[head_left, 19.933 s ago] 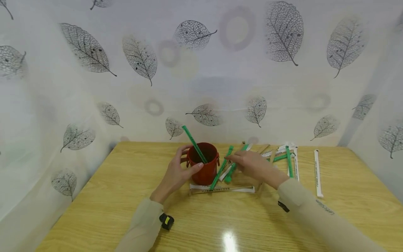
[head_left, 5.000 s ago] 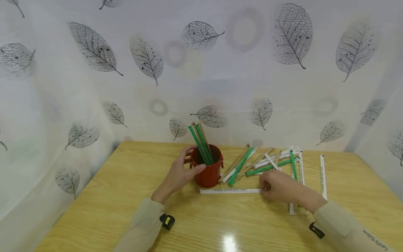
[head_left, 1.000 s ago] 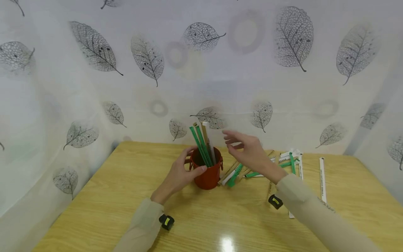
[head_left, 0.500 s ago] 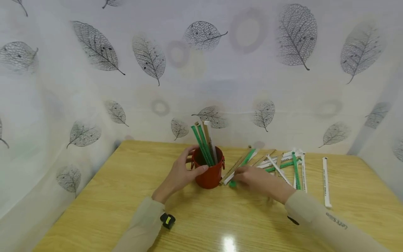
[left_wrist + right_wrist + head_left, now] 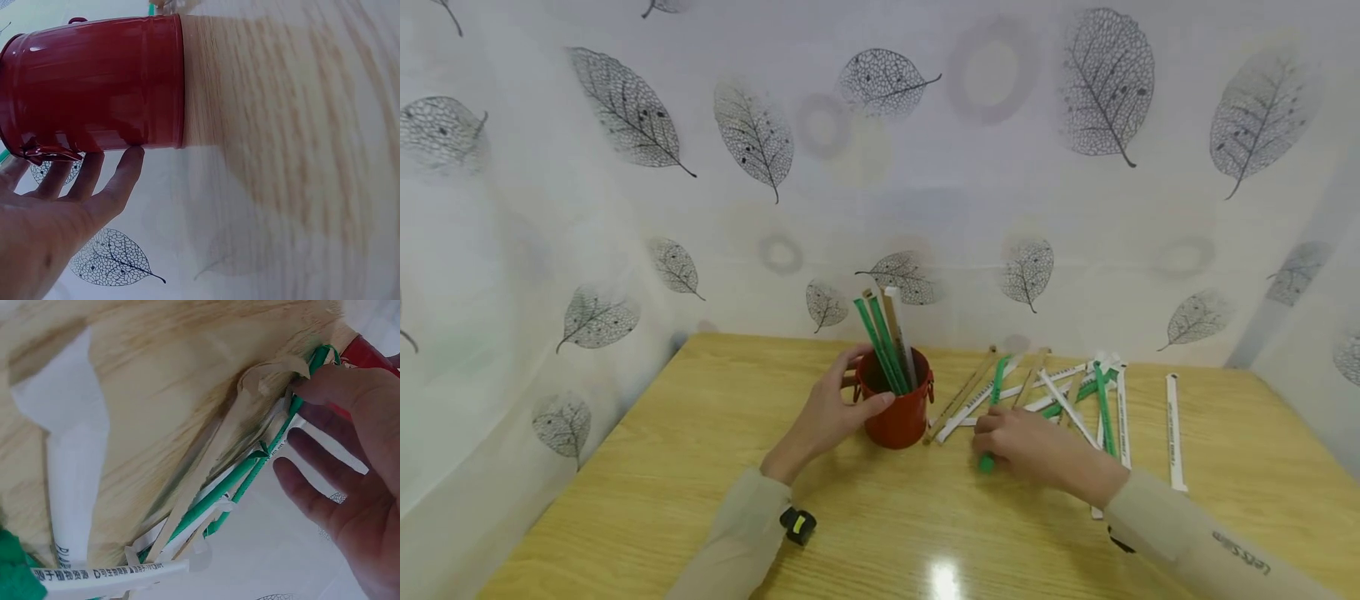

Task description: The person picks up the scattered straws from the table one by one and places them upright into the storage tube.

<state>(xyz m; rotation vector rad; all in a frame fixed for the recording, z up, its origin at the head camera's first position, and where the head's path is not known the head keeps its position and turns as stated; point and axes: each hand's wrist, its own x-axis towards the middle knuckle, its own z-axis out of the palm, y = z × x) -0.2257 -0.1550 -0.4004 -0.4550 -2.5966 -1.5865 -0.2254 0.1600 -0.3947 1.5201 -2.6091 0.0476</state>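
My left hand (image 5: 827, 412) grips a small red metal bucket (image 5: 897, 423), thumb at the front of the rim and fingers round its left side. Several wrapped straws stand in the bucket: green ones (image 5: 880, 346), brown ones and a white one (image 5: 904, 342), leaning left. To the right of the bucket, my right hand (image 5: 1033, 446) pinches a green wrapped straw (image 5: 997, 383) low over the table, its near end poking out below the fingers. In the right wrist view the thumb and forefinger meet on the green straw (image 5: 295, 406), while the other fingers hang spread.
A loose pile of wrapped straws lies right of the bucket, with a brown straw (image 5: 962, 392) and a white straw (image 5: 973, 408) nearest it. One white straw (image 5: 1175, 433) lies apart at the far right. A leaf-patterned cloth (image 5: 955, 208) hangs behind the wooden table (image 5: 865, 525).
Brown and white straws have joined the green one in the bucket. My right hand has come down from beside the bucket top to the pile and drawn a green straw rightward, towards me.
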